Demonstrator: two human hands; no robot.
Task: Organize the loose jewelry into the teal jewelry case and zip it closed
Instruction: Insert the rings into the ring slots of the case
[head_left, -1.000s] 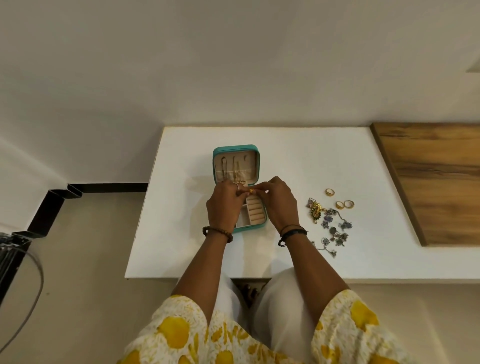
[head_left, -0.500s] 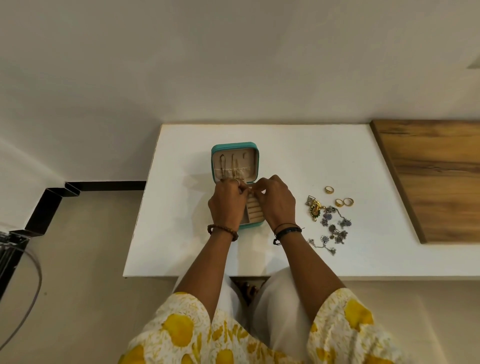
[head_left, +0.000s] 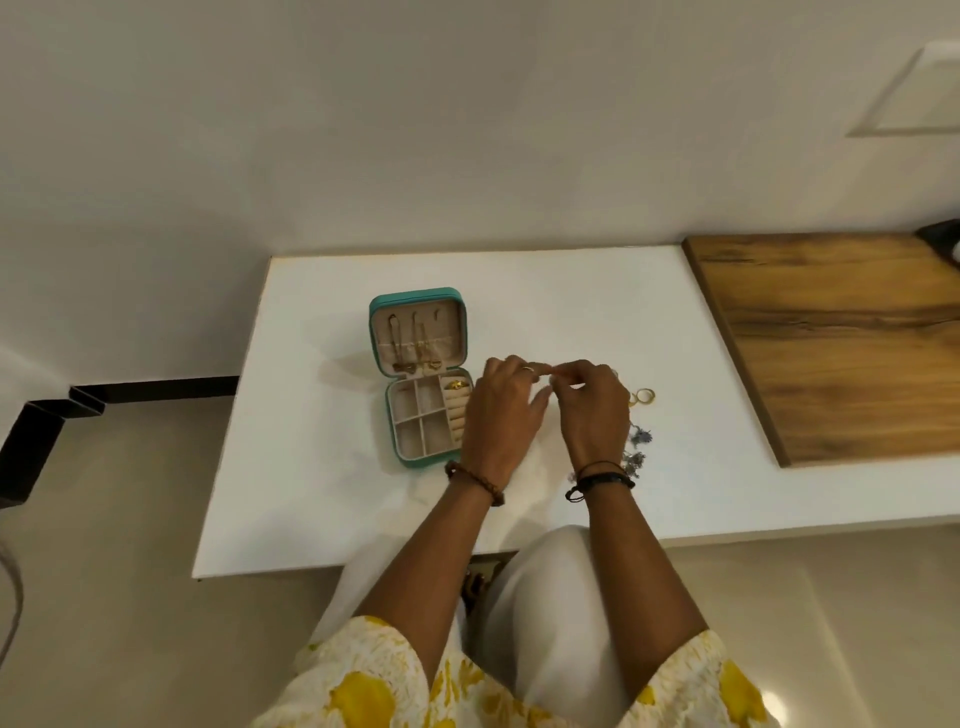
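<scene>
While your left hand (head_left: 501, 415) hangs relaxed and your right hand (head_left: 592, 410) curls as if pinching something too small to identify, lift cleanly. Bring each gold ring (head_left: 644, 396) to the open teal zip-around jewelry case (head_left: 418, 379), just left of your hands, pressing it into the ring rolls.

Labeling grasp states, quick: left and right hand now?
Left hand: fingers relaxed, holding nothing visible, open.
Right hand: fingertips curled in a pinch; contents cannot be told.

The jewelry case (head_left: 417, 304) was teal outside and beige inside, the table (head_left: 311, 493) was white, the board (head_left: 831, 338) was brown wood, and the sleeves (head_left: 363, 686) were white with yellow blobs.
</scene>
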